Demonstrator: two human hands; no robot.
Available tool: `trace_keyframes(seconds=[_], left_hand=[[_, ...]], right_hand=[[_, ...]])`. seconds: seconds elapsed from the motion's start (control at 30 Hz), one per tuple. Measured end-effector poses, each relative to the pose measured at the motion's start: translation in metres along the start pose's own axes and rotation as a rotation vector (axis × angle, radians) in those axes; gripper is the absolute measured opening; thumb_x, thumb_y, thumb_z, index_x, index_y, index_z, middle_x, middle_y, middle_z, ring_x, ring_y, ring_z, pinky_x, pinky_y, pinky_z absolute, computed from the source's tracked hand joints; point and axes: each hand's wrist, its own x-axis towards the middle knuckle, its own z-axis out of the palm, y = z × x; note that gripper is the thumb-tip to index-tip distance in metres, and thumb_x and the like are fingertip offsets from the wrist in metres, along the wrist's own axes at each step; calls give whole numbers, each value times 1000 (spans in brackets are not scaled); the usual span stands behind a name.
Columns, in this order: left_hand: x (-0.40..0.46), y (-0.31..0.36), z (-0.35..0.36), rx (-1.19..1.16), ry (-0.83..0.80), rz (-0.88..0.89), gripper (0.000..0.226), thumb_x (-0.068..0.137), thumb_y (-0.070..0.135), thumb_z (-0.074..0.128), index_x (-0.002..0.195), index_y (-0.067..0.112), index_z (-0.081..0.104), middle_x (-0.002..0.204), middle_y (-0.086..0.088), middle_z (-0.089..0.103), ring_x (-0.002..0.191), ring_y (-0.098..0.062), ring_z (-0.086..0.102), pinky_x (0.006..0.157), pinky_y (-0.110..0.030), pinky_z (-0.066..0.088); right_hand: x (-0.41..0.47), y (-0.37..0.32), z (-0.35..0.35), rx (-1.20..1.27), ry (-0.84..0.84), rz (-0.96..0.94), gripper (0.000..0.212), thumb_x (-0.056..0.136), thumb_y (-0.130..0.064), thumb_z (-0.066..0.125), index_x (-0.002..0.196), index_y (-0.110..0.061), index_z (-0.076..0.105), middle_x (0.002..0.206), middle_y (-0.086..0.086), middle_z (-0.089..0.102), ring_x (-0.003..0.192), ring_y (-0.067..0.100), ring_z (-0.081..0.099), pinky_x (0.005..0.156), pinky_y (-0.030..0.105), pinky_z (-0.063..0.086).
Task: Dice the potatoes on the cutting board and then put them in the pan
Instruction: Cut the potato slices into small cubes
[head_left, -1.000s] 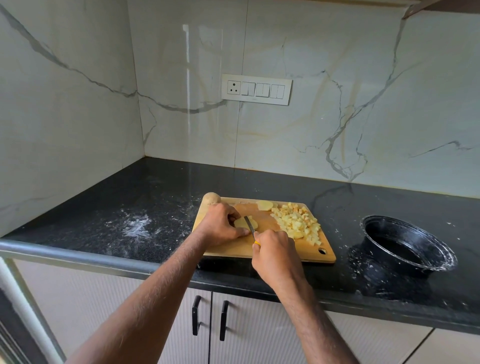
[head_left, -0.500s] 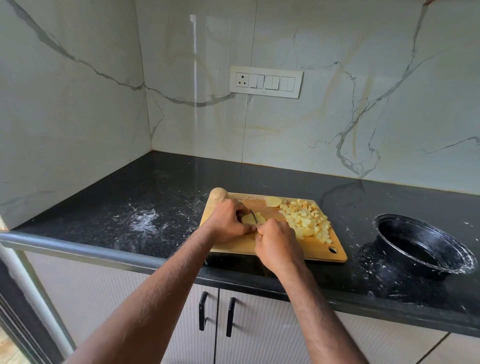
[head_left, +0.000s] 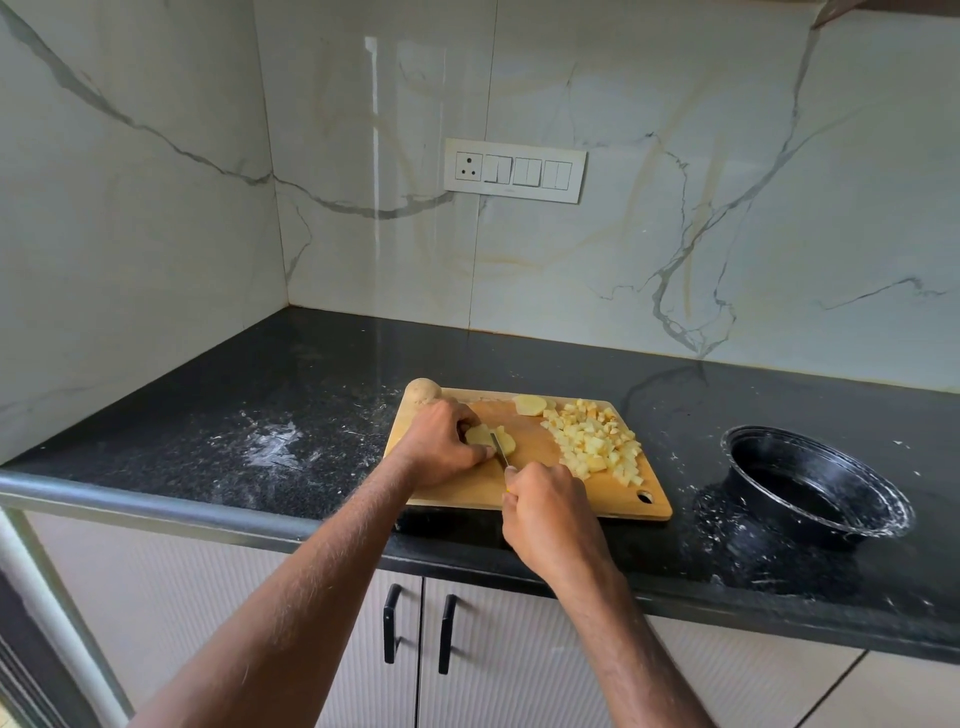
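- head view: wooden cutting board (head_left: 483, 491) on the black counter (head_left: 291, 415); left hand (head_left: 441, 441) curls over a potato slice (head_left: 491, 436) near its middle.
- right hand (head_left: 550, 514) grips the knife (head_left: 500, 451) at the board's near edge, blade on the slice.
- diced potato (head_left: 597, 444) heaped on the board's right half; whole potato (head_left: 423, 391) at its far left corner.
- black pan (head_left: 815, 488) stands right of the board, apart.

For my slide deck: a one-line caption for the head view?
Left hand steadies potato slice while right hand cuts with knife on cutting board.
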Motion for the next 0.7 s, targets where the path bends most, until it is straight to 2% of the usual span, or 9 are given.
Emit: trace_keyframes(seconds=[0.13,0.2,0.27,0.37,0.43,0.53,0.6,0.7], left_hand=[[-4,1,0,-3,67,-63,30,70,30,69,91,9,75,91,-3,67,89,-19,61,79,-34,55],[-5,0,0,-2,91,-100,53,66,36,60,110,10,74,109,-5,64,106,-22,58,90,-35,53],[-7,1,0,-10,81,-107,69,68,44,54,129,14,66,128,-6,56,123,-24,48,105,-39,45],[-9,2,-1,-21,39,-42,69,73,44,52,139,25,58,139,-1,51,134,-23,39,113,-50,33],[-6,2,0,20,-12,4,63,81,37,58,143,32,53,143,5,49,137,-20,35,114,-57,26],[6,6,-2,176,-153,119,60,86,27,63,143,41,50,146,13,48,136,-17,32,110,-56,26],[15,14,-6,250,-255,152,57,89,23,65,141,42,52,146,17,49,135,-15,32,109,-54,25],[26,22,-7,322,-339,175,46,92,31,67,136,43,57,142,20,52,131,-13,35,103,-47,24]], right_hand=[[-7,6,-3,23,34,-4,24,100,-21,58,119,-15,71,93,2,70,81,17,66,69,25,57],[-9,8,-6,39,49,-4,28,99,-23,59,124,-18,69,97,2,71,85,17,67,68,20,52],[-10,10,-7,49,55,6,30,98,-24,61,126,-18,69,103,2,72,86,17,67,66,17,48],[-9,17,-8,54,36,9,20,95,-23,63,106,-12,75,110,-1,74,69,12,59,54,10,39],[-9,24,-12,60,24,8,18,94,-22,64,101,-11,76,102,-2,75,61,8,53,48,10,33],[-8,32,-20,76,16,3,22,94,-24,65,113,-17,76,85,-4,71,56,6,53,45,14,37],[-7,37,-23,85,3,-5,23,94,-25,66,114,-19,76,95,-6,74,52,5,48,44,13,32],[-6,44,-27,92,-17,-16,25,94,-28,67,117,-22,74,109,-10,73,55,4,50,45,11,31]])
